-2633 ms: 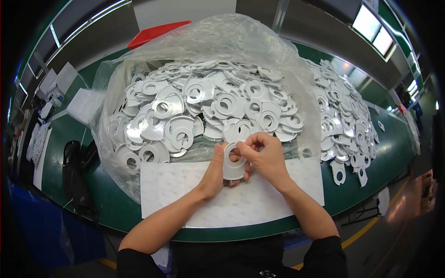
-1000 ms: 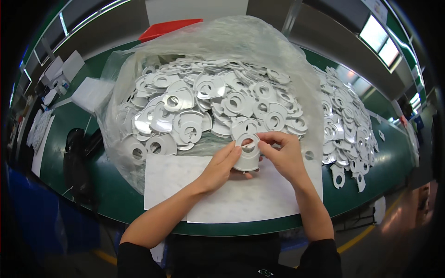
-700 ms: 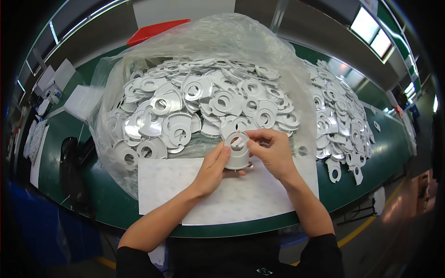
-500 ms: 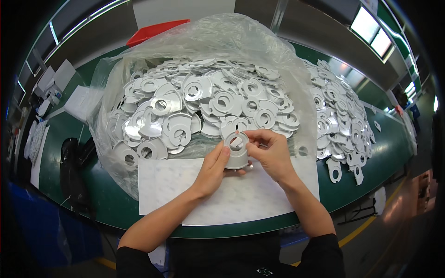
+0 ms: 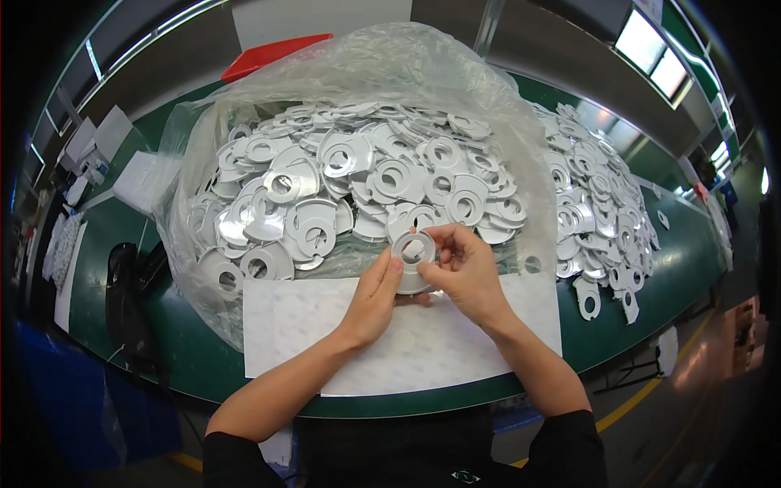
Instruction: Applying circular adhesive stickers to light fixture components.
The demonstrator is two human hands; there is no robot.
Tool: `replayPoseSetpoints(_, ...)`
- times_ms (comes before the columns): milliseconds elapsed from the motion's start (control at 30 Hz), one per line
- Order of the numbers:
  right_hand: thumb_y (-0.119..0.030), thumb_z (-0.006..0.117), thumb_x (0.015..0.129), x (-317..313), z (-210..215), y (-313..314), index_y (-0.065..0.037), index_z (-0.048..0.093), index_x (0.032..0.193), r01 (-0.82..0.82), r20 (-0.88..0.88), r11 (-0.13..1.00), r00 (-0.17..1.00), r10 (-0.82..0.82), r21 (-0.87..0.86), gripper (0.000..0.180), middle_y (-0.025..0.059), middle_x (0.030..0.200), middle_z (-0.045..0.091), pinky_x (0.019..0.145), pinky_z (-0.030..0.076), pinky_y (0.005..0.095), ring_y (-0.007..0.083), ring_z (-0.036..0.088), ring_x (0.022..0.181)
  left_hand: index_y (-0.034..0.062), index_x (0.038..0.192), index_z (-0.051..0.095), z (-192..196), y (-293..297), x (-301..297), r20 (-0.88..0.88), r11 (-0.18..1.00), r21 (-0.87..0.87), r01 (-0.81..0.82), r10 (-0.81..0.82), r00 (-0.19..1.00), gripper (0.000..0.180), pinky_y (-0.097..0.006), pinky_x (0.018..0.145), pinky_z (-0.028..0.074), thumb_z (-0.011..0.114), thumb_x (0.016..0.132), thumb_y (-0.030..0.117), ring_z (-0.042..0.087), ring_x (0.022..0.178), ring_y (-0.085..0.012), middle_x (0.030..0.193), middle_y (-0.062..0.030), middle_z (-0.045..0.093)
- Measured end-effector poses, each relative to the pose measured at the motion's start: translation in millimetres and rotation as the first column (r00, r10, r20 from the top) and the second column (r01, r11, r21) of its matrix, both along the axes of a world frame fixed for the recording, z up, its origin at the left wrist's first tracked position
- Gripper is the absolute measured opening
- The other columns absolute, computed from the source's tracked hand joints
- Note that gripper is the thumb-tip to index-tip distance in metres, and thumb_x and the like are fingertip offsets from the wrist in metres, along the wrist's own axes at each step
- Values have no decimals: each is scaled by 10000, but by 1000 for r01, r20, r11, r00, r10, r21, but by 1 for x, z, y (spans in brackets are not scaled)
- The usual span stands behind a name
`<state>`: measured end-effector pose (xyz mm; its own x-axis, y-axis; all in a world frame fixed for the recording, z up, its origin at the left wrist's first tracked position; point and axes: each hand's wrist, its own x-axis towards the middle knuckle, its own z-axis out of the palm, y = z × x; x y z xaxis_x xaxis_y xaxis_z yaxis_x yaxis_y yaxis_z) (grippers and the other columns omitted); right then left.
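Between my two hands is a white plastic ring-shaped part (image 5: 412, 281) with a round hole, held above a white sheet (image 5: 309, 325). My left hand (image 5: 376, 297) is closed on its left side, thumb on the face and fingers underneath. On the right rim, my right hand (image 5: 462, 272) pinches the part with thumb and forefinger, the other fingers curled. Just beyond, a large heap of similar white parts (image 5: 346, 154) lies in an open clear plastic bag (image 5: 415, 57).
A second pile of white parts (image 5: 594, 187) spreads to the right on the green table (image 5: 626, 325). At the left lie a black item (image 5: 126, 309) and a white block (image 5: 142, 180). A red tray (image 5: 272, 55) stands behind the bag.
My right hand has shifted slightly left and down along the part's rim, its fingers curling more. The part has tilted a little; my left hand stays nearly where it was.
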<state>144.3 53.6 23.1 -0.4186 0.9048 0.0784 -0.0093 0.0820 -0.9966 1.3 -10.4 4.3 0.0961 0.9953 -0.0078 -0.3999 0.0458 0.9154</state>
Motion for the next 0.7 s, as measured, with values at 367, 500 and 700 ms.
replayPoseSetpoints(367,-138,683,807,7,17,10,13,648,974,1,40,988,999,5,-155,228,5,789,615,590,414,206,45,497,673,76,1348,359,1,8,-12,-10,995,-88,41,-42,999,441,-285,679,517,273,1009,344,614,954,-211,1129,-129,581)
replayPoseSetpoints(500,-187,646,849,11,12,11,8,660,939,-21,108,992,994,35,-124,215,4,782,615,581,412,196,54,515,676,55,1334,377,0,8,-18,-62,990,-100,97,-103,993,453,-262,619,505,309,1000,353,623,911,-210,1121,-126,581)
replayPoseSetpoints(700,-191,659,837,36,24,32,-15,645,969,148,-19,973,988,-154,-174,220,0,794,605,566,411,191,59,522,668,6,1234,471,19,5,-35,-522,951,234,-201,297,800,417,-281,603,471,542,915,265,621,767,-197,1008,-146,619)
